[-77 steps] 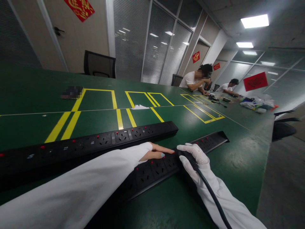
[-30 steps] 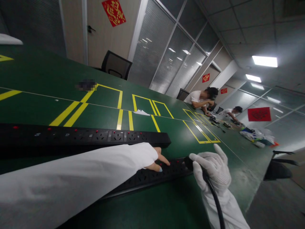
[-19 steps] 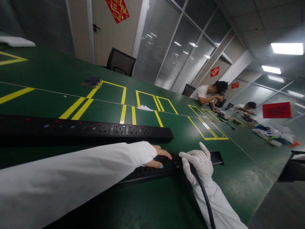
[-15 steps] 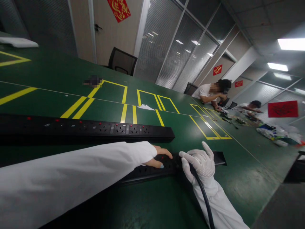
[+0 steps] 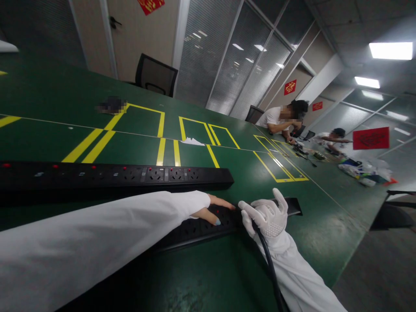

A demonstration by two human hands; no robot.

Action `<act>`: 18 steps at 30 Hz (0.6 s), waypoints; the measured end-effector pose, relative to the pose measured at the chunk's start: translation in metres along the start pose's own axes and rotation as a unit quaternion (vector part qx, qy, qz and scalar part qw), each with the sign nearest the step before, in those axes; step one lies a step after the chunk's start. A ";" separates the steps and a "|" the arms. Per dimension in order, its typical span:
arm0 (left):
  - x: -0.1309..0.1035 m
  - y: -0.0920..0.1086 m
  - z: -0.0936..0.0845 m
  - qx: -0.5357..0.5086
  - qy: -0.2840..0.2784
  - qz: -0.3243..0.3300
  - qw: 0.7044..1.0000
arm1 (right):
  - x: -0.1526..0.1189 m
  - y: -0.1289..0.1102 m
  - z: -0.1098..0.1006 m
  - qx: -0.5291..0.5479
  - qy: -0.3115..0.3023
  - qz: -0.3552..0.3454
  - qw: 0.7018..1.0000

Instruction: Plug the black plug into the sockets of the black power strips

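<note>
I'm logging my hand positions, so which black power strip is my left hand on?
The nearer power strip, partly hidden by your sleeve: your left hand rests on it. The farther power strip has no hand on it.

Dim — ceiling lts (image 5: 391, 50) — edges stretched

The big green table (image 5: 325, 225) is marked out with yellow tape (image 5: 161, 151), pretty dim overall. A mesh-backed chair (image 5: 156, 76) is parked on the far side, by a pale door (image 5: 143, 39). Ribbed glass panels (image 5: 208, 56) are framed in metal, and bright ceiling lights (image 5: 391, 50) are switched on.
</note>
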State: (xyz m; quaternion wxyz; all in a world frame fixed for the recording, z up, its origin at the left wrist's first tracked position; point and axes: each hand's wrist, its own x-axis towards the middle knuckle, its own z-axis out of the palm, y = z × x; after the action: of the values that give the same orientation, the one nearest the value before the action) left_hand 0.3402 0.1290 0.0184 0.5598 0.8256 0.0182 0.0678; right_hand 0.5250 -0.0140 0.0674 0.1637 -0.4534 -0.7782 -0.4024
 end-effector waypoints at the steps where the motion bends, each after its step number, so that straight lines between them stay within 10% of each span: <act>1: 0.001 -0.005 0.001 -0.035 0.003 0.001 0.999 | 0.000 0.000 0.000 0.001 -0.004 -0.003 1.000; 18: 0.004 -0.031 0.004 -0.126 -0.002 -0.040 0.991 | -0.013 -0.026 0.010 0.108 0.041 0.129 0.985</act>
State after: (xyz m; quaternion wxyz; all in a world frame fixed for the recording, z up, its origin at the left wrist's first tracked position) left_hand 0.3462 0.1370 -0.0116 0.6616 0.7473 0.0413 0.0458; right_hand 0.5108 -0.0203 0.0407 0.2942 -0.5125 -0.7450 -0.3095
